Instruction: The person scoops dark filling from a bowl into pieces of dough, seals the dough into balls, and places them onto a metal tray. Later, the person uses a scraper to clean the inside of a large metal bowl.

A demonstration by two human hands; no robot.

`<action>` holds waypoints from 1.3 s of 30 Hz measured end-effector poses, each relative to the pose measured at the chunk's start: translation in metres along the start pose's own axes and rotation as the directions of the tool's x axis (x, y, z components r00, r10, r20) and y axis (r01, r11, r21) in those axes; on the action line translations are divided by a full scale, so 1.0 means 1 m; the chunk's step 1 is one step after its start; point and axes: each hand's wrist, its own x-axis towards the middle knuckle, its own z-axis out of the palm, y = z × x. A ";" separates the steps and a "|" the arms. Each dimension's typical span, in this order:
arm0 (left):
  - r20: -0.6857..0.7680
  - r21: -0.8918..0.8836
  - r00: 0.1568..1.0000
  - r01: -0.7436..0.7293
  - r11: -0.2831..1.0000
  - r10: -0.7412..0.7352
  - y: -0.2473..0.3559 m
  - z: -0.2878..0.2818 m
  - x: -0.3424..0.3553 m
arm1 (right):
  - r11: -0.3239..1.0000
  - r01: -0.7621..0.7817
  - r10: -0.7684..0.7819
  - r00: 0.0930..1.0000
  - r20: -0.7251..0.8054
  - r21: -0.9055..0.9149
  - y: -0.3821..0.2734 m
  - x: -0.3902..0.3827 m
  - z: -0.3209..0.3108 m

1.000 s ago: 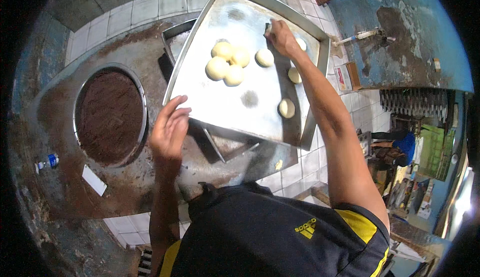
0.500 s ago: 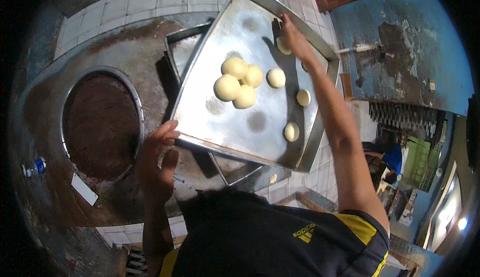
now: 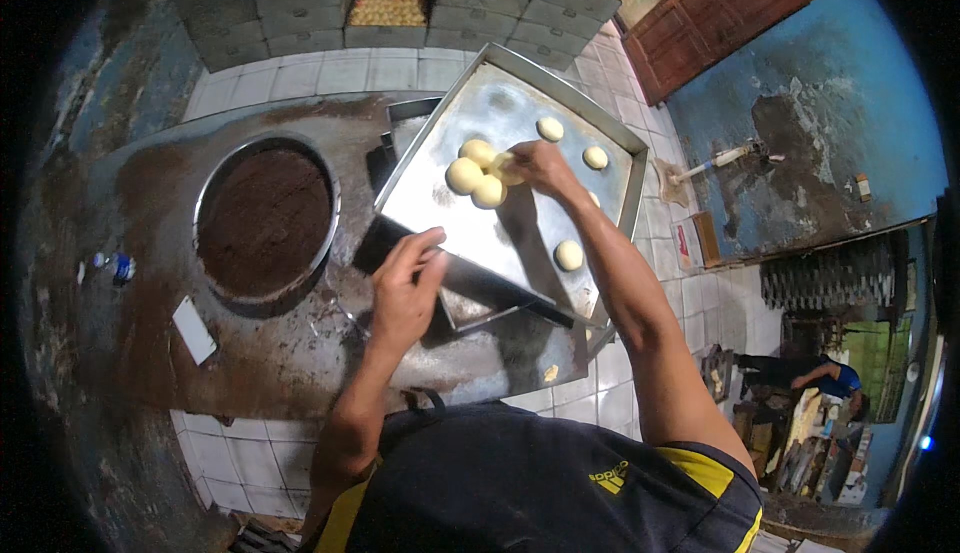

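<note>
A square metal tray [image 3: 470,83] sits at an angle over another metal tray [image 3: 480,311] on the worktable. Inside it, several pale yellow dough balls [image 3: 464,175] are bunched left of the middle. More dough balls [image 3: 569,255] are spaced out along its right side, one partly covered by my arm. My right hand [image 3: 538,165] has its fingers closed around a dough ball [image 3: 507,168] at the right of the bunch. At the tray's near left rim is my left hand [image 3: 402,288], fingers bent over the edge with the thumb below.
A round metal bowl [image 3: 335,198] of dark brown filling stands left on the worktable [image 3: 140,343]. Near it lie a white rectangular piece [image 3: 193,330] and a small bottle [image 3: 122,268]. Stacked metal boxes [image 3: 305,21] line the back. Far right, a person [image 3: 838,378] bends over.
My right hand has come from the tray's far right side to the bunch and now grips a ball. The view has shifted, showing more of the back. My left hand stays at the rim.
</note>
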 end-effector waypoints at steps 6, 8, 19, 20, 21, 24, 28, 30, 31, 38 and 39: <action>-0.203 -0.209 0.977 -0.109 0.972 0.066 0.007 0.096 -0.047 | 0.966 0.234 -0.256 0.797 -0.548 -0.111 -0.118 -0.185 -0.039; -0.001 -0.500 0.982 0.165 0.850 -0.191 0.019 0.117 -0.069 | 0.927 0.374 -0.319 0.817 -0.481 0.022 -0.133 -0.247 -0.011; -0.162 -0.146 0.955 0.228 0.963 -0.250 -0.001 0.103 -0.182 | 0.333 -0.019 0.293 0.953 -0.084 0.943 -0.150 -0.366 0.127; -0.195 -0.070 0.959 0.197 0.978 -0.207 0.006 0.089 -0.182 | 0.303 -0.071 0.260 0.966 -0.010 0.950 -0.152 -0.364 0.135; -0.243 -0.086 0.950 0.179 0.980 -0.195 -0.002 0.070 -0.186 | 0.322 -0.115 0.217 0.975 0.044 0.940 -0.168 -0.363 0.128; -0.287 -0.280 0.895 0.264 0.923 -0.343 -0.013 0.028 -0.211 | 0.370 0.068 0.148 0.980 -0.131 0.926 -0.186 -0.339 0.151; -0.206 0.074 0.792 0.599 0.798 -0.575 -0.132 -0.051 -0.277 | 0.808 0.255 -0.168 0.964 -0.208 0.531 -0.206 -0.317 0.238; -0.196 -0.151 0.711 0.658 0.737 -0.675 -0.139 -0.066 -0.291 | 0.778 0.610 -0.606 0.792 -0.073 0.150 -0.224 -0.304 0.257; -0.189 -0.263 0.675 0.665 0.699 -0.713 -0.137 -0.078 -0.291 | 0.800 0.540 -0.553 0.833 -0.029 0.262 -0.246 -0.290 0.246; -0.328 -0.156 0.868 0.340 0.927 -0.373 -0.092 -0.182 -0.209 | 0.986 0.085 -0.079 0.996 0.049 -0.145 -0.165 -0.124 0.389; -0.305 -0.251 0.860 0.342 0.906 -0.409 -0.083 -0.202 -0.197 | 0.991 0.095 -0.083 0.990 0.117 -0.099 -0.163 -0.121 0.404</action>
